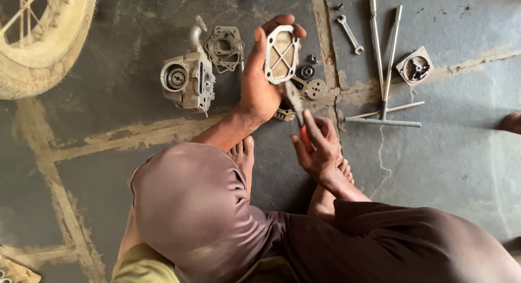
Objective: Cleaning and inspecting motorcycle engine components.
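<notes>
Grimy concrete floor, crossed by pale worn streaks, is serving as the workbench, with a person squatting over it, bare feet tucked under. Their left hand is gripping a small metal cover plate, tilted up toward the face so its inner side is showing. The right hand is closing around red-handled pliers, whose nose is reaching up to the plate's lower edge at about 6 o'clock; whether it is actually touching is hard to judge from here. Parts are lying fanned within arm's reach: a cylinder head at 9 o'clock of the plate, a gasket just beside it, a toothed sprocket at 4 o'clock, a spanner and long T-handle wrenches at 3 o'clock. A spoked tyre is sitting at far 9 o'clock.
</notes>
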